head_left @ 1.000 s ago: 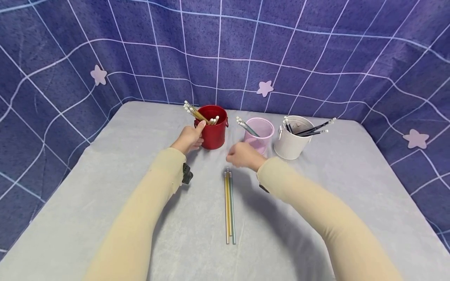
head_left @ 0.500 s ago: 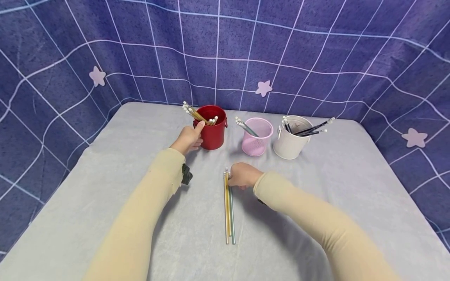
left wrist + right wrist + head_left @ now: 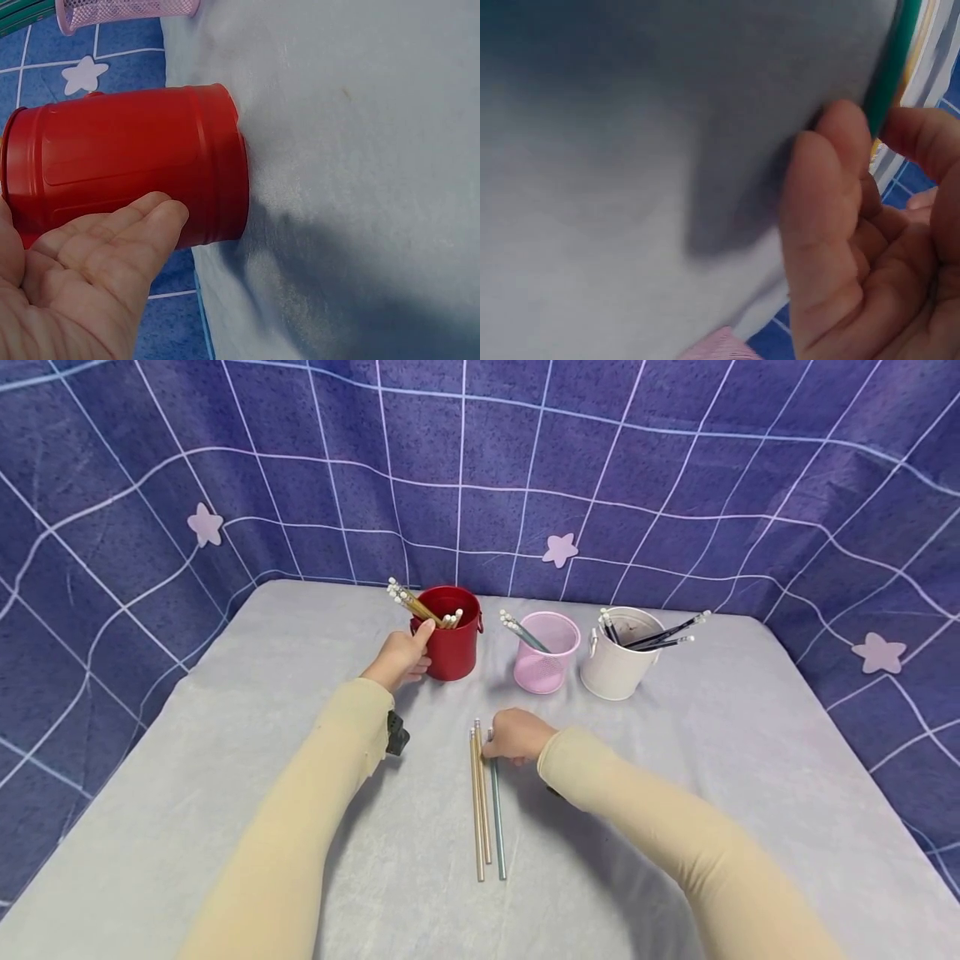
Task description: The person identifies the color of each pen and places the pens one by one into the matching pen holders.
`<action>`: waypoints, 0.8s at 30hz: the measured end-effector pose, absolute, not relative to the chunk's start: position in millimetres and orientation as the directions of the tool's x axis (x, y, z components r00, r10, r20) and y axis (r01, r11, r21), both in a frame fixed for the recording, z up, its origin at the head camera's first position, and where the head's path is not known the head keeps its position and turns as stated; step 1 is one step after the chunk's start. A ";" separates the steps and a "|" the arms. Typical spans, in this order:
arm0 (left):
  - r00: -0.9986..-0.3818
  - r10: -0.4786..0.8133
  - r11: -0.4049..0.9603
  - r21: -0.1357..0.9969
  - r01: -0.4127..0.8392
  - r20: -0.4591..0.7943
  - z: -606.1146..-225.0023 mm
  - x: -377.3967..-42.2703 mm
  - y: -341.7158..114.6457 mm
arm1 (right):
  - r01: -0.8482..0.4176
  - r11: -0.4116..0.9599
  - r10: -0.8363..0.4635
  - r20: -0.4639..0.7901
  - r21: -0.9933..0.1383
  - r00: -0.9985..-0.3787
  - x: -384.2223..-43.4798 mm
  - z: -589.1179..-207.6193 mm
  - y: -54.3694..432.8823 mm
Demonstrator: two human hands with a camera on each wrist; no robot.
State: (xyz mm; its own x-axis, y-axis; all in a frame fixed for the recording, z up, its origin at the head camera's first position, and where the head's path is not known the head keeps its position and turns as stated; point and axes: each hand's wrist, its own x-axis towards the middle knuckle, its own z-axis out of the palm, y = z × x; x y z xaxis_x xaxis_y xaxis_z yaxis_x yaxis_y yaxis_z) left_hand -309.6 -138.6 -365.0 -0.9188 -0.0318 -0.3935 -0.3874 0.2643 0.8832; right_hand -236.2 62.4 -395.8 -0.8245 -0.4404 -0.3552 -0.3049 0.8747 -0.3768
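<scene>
My left hand holds the side of a red bucket, its thumb up at the rim beside a bundle of gold pencils leaning out. Along the bucket wall lie its fingers in the left wrist view. My right hand is low over the cloth and pinches a green pencil near its eraser end. Thumb and fingertips meet around that green pencil in the right wrist view. Just left of it, two gold pencils lie side by side.
A pink mesh cup with several green pencils stands right of the bucket. Farther right is a white bucket with several black pencils. Behind the grey cloth-covered table hangs a blue curtain with a grid and stars.
The right hand has come down from beside the pink cup to the loose pencils. The two gold pencils have shifted left, apart from the green one. The left hand stays at the red bucket.
</scene>
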 end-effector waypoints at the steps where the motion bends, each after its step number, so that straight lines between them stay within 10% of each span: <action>1: -0.918 -0.030 0.264 0.883 -0.388 -0.395 -365.3 -309.8 -138.3 | -0.279 0.870 -0.431 -0.353 -0.405 -0.831 -236.6 -396.7 64.4; 24: -0.917 -0.024 0.262 0.882 -0.391 -0.399 -364.3 -310.4 -138.3 | -0.095 0.764 -0.281 -0.197 -0.638 -0.939 -249.3 -369.3 135.1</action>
State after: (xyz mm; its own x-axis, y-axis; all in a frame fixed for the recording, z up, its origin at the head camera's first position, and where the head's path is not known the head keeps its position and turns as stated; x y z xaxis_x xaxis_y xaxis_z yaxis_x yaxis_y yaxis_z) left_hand -310.4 -138.3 -364.3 -0.9165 -0.0243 -0.3992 -0.3912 0.2619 0.8822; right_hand -249.3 135.1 -369.3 -0.9393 -0.2809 -0.1970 -0.0949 0.7645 -0.6376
